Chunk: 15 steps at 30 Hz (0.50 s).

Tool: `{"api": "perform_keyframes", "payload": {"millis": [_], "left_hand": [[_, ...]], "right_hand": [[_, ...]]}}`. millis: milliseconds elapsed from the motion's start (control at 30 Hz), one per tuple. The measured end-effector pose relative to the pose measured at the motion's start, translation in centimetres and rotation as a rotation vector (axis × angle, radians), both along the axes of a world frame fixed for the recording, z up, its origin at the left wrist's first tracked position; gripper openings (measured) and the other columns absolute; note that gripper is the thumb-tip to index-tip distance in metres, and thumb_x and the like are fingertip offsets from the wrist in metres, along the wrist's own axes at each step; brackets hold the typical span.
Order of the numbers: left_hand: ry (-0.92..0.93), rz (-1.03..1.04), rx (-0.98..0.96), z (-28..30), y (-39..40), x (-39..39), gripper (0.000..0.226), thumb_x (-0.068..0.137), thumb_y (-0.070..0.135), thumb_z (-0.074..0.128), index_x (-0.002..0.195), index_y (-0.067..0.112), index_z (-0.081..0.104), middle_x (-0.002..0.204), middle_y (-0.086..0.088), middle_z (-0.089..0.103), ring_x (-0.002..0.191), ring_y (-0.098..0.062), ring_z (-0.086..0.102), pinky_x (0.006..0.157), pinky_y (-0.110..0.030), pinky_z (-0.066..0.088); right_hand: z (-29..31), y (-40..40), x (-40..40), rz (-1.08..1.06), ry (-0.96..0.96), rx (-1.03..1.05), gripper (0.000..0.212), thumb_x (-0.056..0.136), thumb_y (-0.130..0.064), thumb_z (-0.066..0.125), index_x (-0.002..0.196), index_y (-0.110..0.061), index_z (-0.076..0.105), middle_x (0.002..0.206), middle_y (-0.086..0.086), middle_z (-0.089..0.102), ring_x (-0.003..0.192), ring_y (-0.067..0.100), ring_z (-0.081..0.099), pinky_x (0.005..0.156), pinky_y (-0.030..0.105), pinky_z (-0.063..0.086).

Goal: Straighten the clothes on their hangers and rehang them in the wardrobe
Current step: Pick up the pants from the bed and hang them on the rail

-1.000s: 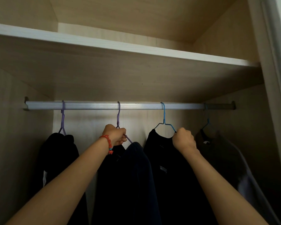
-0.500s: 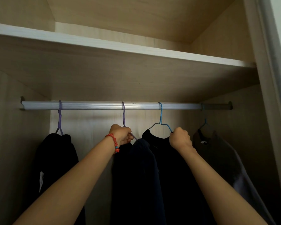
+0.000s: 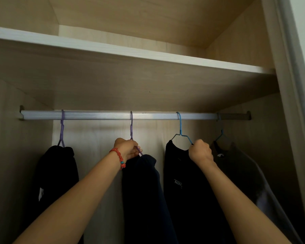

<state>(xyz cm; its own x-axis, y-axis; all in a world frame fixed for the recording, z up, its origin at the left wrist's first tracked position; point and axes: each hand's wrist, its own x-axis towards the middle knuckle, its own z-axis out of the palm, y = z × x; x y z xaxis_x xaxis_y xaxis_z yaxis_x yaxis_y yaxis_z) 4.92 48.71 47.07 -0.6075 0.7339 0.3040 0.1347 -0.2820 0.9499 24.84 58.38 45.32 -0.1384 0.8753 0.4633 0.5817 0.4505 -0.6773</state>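
Several garments hang from the silver rail [image 3: 102, 115] inside the wardrobe. My left hand [image 3: 128, 148] grips the purple hanger [image 3: 131, 127] that carries a dark navy garment [image 3: 144, 191]. My right hand [image 3: 200, 152] grips the right shoulder of the blue wire hanger [image 3: 180, 131] holding a black top with white lettering [image 3: 187, 191]. At far left a black garment [image 3: 58, 173] hangs on another purple hanger [image 3: 62, 131]. At far right a grey garment [image 3: 239, 173] hangs on a second blue hanger [image 3: 221, 134].
A wooden shelf [image 3: 130, 51] runs just above the rail. The wardrobe's side panels close in at the left [image 3: 7, 155] and right [image 3: 264, 138], and a white door frame [image 3: 292, 85] stands at the far right.
The two hangers in my hands have moved apart along the rail, the purple one leftward and the blue one rightward, widening the gap between the navy and black garments.
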Motion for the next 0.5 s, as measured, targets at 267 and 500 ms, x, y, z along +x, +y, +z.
{"api": "perform_keyframes", "payload": {"millis": [267,500], "left_hand": [[-0.076,-0.046,-0.004,0.09,-0.69,-0.47,0.024,0.090,-0.004,0.048,0.113,-0.005,0.051,0.069,-0.010,0.054,0.062,-0.018,0.057,0.065,-0.028,0.049],[-0.077,0.020,0.009,0.14,-0.96,-0.95,0.029,0.091,-0.004,0.045,0.119,-0.006,0.049,0.067,-0.009,0.052,0.033,-0.011,0.058,0.050,-0.023,0.048]], "right_hand": [[-0.03,0.43,0.70,-0.014,-0.012,-0.020,0.019,0.093,-0.005,0.038,0.105,0.000,0.052,0.099,0.014,0.049,0.089,0.029,0.049,0.073,0.033,0.040],[-0.13,0.86,0.95,-0.023,0.017,-0.010,0.025,0.094,-0.007,0.040,0.112,0.003,0.053,0.116,0.021,0.055,0.100,0.034,0.055,0.073,0.032,0.040]]}}
